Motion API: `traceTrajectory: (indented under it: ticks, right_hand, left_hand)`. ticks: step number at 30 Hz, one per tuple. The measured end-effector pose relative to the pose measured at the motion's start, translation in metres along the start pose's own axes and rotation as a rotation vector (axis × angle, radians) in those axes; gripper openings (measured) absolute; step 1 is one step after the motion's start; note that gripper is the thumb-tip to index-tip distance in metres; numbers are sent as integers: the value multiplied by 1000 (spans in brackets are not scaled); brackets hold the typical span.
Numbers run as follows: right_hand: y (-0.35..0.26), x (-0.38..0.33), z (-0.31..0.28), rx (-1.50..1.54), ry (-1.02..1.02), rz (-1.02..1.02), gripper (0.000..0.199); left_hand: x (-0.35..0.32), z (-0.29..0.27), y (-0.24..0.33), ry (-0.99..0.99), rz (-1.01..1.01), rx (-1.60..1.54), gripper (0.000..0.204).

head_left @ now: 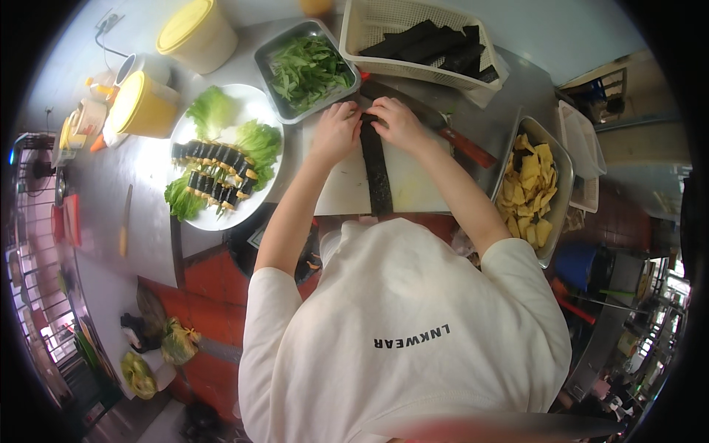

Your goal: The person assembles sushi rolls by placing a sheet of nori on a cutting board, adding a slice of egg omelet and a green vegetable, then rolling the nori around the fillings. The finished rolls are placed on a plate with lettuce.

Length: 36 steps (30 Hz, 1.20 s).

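A long dark strip of nori (pixel 377 177) lies lengthwise on a white cutting board (pixel 343 188), its near end reaching the board's front edge. At its far end, my left hand (pixel 337 133) and my right hand (pixel 399 124) are close together with bent fingers, pinching the nori from either side. Whatever is tucked under the fingertips is mostly hidden. Just beyond and to the right of my right hand rests a large knife with a reddish-brown handle (pixel 470 148). A metal tray of green leaves (pixel 306 70) stands beyond my left hand.
To the left, a white plate (pixel 267 193) holds lettuce and nori-wrapped rolls. A cream basket (pixel 354 37) of nori strips is at the back. Yellow pieces (pixel 528 188) fill a metal tray on the right. Lidded tubs (pixel 196 37) and a small knife (pixel 125 221) are farther left.
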State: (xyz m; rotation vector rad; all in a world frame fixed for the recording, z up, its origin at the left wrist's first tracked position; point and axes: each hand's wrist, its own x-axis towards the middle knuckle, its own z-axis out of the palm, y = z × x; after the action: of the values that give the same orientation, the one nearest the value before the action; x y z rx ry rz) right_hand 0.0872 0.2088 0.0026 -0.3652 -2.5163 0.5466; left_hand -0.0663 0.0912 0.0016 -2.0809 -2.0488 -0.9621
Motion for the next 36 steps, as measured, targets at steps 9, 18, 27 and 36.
traceTrajectory:
  ticks: [9,18,27,36]
  right_hand:
    - [2,20,-2,-118,-25,-33,26]
    - [-79,21,-2,116,-190,-303,39]
    - [-71,-16,-108,64,2,-10,39]
    - [8,-132,-219,-215,214,431,19]
  left_hand:
    - [-40,-13,12,138,-942,-1027,32]
    - [-77,-68,11,-27,-1128,-1449,32]
    - [-183,-194,-162,880,-943,-415,22]
    - [-215,-205,-229,-286,-1252,798,30]
